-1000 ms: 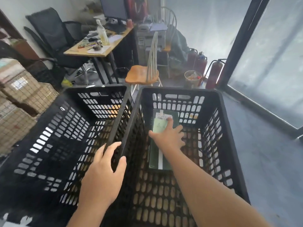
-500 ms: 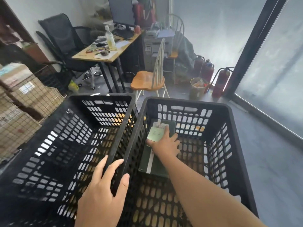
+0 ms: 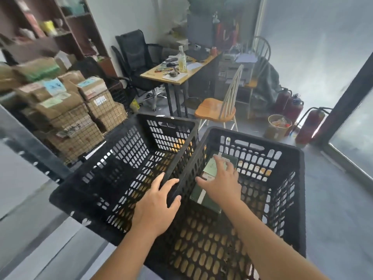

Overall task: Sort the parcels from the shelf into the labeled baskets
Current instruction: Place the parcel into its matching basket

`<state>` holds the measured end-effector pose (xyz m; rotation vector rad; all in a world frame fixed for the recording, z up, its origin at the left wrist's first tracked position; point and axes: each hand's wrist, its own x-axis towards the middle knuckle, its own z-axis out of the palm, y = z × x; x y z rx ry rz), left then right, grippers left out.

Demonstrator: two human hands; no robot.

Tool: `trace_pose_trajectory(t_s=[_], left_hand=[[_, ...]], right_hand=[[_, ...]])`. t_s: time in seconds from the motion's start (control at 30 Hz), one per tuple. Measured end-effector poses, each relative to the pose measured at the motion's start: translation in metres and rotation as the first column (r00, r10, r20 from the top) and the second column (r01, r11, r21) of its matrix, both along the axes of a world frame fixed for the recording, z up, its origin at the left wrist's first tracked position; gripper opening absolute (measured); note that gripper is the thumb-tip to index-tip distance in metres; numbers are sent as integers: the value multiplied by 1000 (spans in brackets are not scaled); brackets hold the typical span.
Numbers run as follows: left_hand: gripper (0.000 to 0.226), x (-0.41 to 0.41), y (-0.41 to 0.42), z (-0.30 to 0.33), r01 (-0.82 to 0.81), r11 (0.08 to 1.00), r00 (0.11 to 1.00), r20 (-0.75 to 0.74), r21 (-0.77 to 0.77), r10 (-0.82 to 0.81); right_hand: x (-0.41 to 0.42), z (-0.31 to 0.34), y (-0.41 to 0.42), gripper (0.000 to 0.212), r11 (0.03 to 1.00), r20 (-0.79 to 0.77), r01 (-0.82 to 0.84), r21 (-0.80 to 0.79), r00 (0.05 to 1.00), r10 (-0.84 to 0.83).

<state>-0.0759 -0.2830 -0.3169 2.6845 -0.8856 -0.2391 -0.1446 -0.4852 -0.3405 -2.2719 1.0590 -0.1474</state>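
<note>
Two black perforated baskets fill the lower centre of the frame, set side by side with their inner rims touching. I take this pairing to serve sorting: both stay within one reach. The right basket (image 3: 290,158) holds one item; the left basket (image 3: 129,142) shows nothing inside that I can make out.

Brown cardboard parcels (image 3: 66,106) are stacked at mid left, partly behind wire mesh, well apart from the baskets. I judge these to be the stock awaiting sorting.

A dark green parcel (image 3: 207,199) with a pale label lies flat on the right basket's floor, against its left wall.

My left hand (image 3: 157,207) grips the shared rims at centre, thumb and fingers curled over the edge, probably to steady the baskets. My right hand (image 3: 220,182) hovers over the green parcel, fingers spread and relaxed, grasping nothing. Whether the fingertips touch the label, I cannot tell.
</note>
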Motion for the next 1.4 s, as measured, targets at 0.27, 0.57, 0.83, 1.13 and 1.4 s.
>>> trace_pose_trajectory(t_s=[0.27,0.57,0.83,1.13,1.4], left_hand=[[50,-4,34,43,-206,968,977,24,-144,211],[41,-24,196,168,-544,713,724,181,-442,665],[40,-46,330,266,-603,567,459,337,-561,822],[43,54,375,336,-580,652,553,352,-488,756],[38,137,388,345,-642,588,613,132,-493,779]], right_hand=[[-19,97,58,85,922,282,-383,-65,879,385],[40,190,170,71,639,460,-757,-135,524,717],[105,267,318,67,338,562,-913,-229,160,811],[222,353,413,54,427,622,-892,-145,253,741],[284,355,460,66,461,413,-887,-12,415,810]])
